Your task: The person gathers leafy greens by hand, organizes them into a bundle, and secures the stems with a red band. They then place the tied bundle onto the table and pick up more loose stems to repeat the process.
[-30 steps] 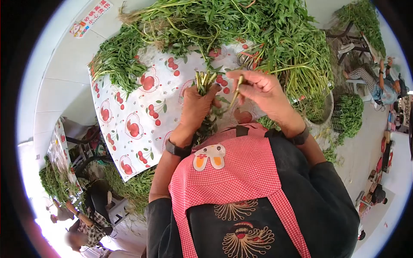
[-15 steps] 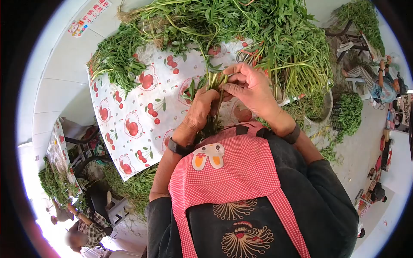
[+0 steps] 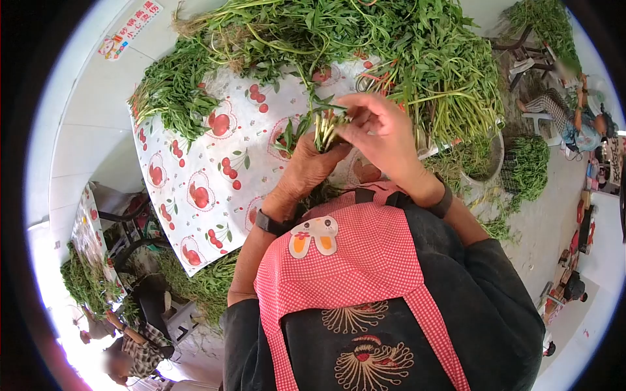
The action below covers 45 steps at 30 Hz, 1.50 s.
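Observation:
A small bundle of green leafy stems (image 3: 323, 130) stands in my left hand (image 3: 308, 166), its pale cut ends pointing up and its leaves hanging down in front of the apron. My left fingers are wrapped round it. At the top of the bundle, my right hand (image 3: 388, 140) has its thumb and curled fingers closed about the stem ends; the fingertips are slightly blurred. Just beyond, a pair of scissors (image 3: 366, 83) lies partly under the greens, with only its handles showing. Both hands are above the tablecloth (image 3: 202, 153) printed with red fruit.
A large heap of leafy greens (image 3: 430, 72) covers the table's far and right sides, with a smaller pile (image 3: 173, 91) at left. On the right stand a round basin (image 3: 486, 166) and a dark crate (image 3: 515, 169) of greens. Two other people (image 3: 140, 352) sit nearby, at lower left and far right.
The stems' cut ends now show more evenly above my left fist, and the longer stem slanting down between my hands no longer shows. My right hand has shifted slightly.

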Each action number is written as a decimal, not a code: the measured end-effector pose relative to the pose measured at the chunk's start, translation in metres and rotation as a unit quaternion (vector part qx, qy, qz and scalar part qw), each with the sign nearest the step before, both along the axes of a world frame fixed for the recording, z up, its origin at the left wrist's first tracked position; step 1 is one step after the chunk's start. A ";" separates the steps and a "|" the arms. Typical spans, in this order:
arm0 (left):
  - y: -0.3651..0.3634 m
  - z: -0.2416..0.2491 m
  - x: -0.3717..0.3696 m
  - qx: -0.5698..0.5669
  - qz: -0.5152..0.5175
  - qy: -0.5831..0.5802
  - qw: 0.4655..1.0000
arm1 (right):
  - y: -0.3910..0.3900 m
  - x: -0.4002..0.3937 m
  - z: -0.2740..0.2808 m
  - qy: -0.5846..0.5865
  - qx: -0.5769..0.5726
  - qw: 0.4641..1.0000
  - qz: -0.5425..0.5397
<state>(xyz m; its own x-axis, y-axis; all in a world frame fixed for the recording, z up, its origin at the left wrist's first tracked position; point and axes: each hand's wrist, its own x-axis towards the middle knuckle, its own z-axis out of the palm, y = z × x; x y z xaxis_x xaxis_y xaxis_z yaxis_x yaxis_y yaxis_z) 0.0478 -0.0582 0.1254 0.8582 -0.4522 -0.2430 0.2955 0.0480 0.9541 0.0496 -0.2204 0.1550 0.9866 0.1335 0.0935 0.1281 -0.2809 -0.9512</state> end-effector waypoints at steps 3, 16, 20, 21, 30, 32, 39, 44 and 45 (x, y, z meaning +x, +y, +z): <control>0.001 -0.005 0.002 0.007 0.015 0.007 1.000 | -0.003 0.005 0.007 -0.206 -0.061 0.976 0.019; -0.007 -0.015 0.005 0.009 0.116 0.138 0.984 | -0.004 0.005 -0.016 -0.164 -0.005 0.974 0.154; -0.005 -0.013 0.010 0.005 0.135 0.144 0.980 | -0.073 0.024 -0.011 -0.221 -0.352 0.902 0.117; -0.001 -0.014 0.010 0.001 0.135 0.147 0.980 | -0.094 0.026 -0.011 -0.179 -0.434 0.877 0.102; -0.003 -0.015 0.014 -0.022 0.144 0.160 0.976 | -0.187 0.047 -0.031 0.006 -0.623 0.775 -0.109; -0.004 -0.018 0.014 -0.022 0.141 0.150 0.978 | -0.192 0.044 -0.037 0.015 -0.630 0.769 -0.111; -0.005 -0.020 0.014 0.014 0.139 0.117 0.983 | -0.184 0.037 -0.032 -0.194 -0.502 0.842 -0.037; -0.007 -0.013 0.014 0.079 0.090 0.048 0.992 | -0.130 0.022 0.001 -0.078 -0.313 0.946 0.026; -0.005 -0.014 0.015 0.081 0.081 0.022 0.993 | -0.116 0.017 0.014 -0.085 -0.272 0.955 0.077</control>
<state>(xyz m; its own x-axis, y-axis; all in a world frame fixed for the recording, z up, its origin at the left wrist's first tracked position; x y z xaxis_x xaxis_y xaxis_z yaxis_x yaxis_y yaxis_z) 0.0630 -0.0628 0.1112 0.9037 -0.2603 -0.3399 0.3378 -0.0541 0.9396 0.0661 -0.3360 0.1688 0.9283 0.3501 0.1252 0.3467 -0.6933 -0.6317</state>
